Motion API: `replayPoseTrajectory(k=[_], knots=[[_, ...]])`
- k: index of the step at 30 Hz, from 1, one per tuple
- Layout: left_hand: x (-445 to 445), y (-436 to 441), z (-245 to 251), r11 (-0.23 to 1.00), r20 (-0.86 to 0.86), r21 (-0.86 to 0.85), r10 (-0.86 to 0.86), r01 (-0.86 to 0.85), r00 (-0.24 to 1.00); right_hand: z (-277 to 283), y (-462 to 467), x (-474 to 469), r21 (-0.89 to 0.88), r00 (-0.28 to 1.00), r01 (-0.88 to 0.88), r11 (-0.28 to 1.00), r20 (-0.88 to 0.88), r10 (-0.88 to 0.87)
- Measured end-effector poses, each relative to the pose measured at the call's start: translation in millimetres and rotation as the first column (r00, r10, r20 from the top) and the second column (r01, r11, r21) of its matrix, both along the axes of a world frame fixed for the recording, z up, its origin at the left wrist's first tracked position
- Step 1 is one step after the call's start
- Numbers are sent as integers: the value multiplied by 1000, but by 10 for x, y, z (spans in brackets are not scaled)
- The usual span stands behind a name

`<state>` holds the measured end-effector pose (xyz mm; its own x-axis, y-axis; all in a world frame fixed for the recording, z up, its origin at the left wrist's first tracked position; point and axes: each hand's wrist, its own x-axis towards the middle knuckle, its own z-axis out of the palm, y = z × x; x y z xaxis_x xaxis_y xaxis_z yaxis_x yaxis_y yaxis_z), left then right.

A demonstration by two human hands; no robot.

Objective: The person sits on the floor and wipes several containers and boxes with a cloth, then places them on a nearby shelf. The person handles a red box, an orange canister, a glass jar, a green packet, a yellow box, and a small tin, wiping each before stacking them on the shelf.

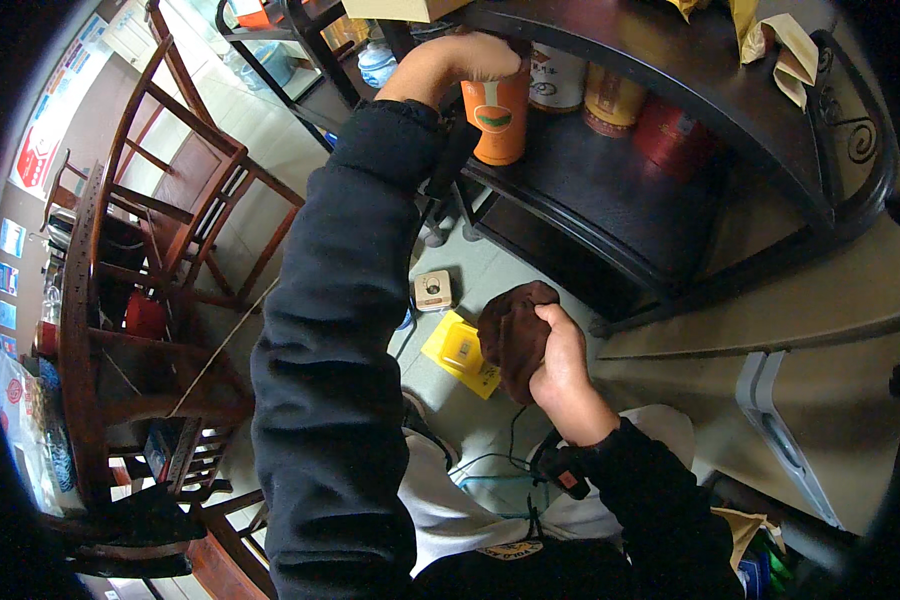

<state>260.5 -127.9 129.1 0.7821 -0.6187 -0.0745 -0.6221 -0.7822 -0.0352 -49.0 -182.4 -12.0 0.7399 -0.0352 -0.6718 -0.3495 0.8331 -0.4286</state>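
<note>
My left hand is bent over the top of an orange canister and grips it there, its fingertips hidden. The canister is upright at the near end of the dark middle shelf, and bears a printed picture. Behind it on that shelf stand a white canister, a yellow-gold canister and a dark red canister. Lower down, in front of my body, my right hand holds a bunched brown cloth, thumb on top.
On the floor are a beige tin, a yellow package and cables. Wooden chairs stand left. The shelf unit's top board overhangs the canisters, with crumpled gold wrapping on it. A grey handle is at right.
</note>
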Motion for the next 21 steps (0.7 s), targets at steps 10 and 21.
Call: replayPoseTrajectory(k=[10, 21], knots=[[14, 25, -236, 901, 528, -382, 29, 207, 849, 4, -3, -4, 13, 999, 13, 1000, 48, -14], [197, -144, -73, 991, 0, 126, 46, -46, 999, -46, 16, 7, -21, 999, 34, 999, 14, -34]])
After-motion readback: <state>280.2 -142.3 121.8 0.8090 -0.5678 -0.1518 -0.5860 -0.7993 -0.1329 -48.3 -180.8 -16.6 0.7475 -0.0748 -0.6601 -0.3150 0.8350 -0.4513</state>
